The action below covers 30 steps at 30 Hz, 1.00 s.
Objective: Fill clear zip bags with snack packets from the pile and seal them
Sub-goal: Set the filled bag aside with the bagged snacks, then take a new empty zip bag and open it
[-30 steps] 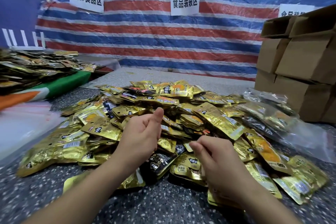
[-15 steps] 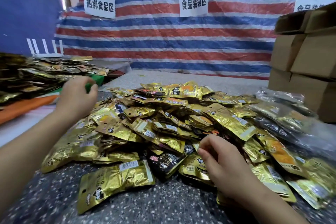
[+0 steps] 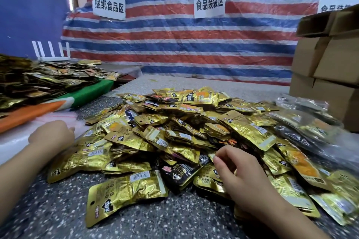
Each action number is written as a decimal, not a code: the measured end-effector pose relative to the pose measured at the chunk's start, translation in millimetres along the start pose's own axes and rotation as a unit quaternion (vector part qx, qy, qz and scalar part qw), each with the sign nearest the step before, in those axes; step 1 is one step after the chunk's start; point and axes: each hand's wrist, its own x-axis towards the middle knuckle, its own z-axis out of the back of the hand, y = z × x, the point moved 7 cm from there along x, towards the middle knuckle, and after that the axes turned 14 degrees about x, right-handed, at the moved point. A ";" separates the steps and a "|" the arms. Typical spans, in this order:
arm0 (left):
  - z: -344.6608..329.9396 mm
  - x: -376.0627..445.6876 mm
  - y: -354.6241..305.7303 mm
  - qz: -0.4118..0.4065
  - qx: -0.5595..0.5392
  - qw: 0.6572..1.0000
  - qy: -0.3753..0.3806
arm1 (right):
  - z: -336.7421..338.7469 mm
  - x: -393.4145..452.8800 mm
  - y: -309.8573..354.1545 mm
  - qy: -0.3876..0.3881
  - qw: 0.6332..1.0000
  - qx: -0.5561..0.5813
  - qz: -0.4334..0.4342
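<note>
Both forearms are bare, the left hand [image 3: 50,135] and right hand [image 3: 240,170] ungloved.

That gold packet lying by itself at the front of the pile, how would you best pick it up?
Pinch the gold packet at its near left end, by the hang hole, coming from the front. It lies flat on the speckled table and that end is bare; its far right end tucks against the black packet.
</note>
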 end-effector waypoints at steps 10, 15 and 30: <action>-5.5 -2.4 0.4 -0.003 -0.069 0.998 0.005 | -0.3 -1.3 2.7 0.006 1.000 -0.010 0.007; -2.0 -6.3 4.0 0.026 -0.115 0.993 0.012 | -0.5 -1.1 1.7 0.006 1.000 -0.014 -0.002; 180.8 -151.2 -142.1 -0.194 -0.476 0.813 -0.273 | 6.6 -0.4 -11.7 -0.061 0.967 0.187 -0.165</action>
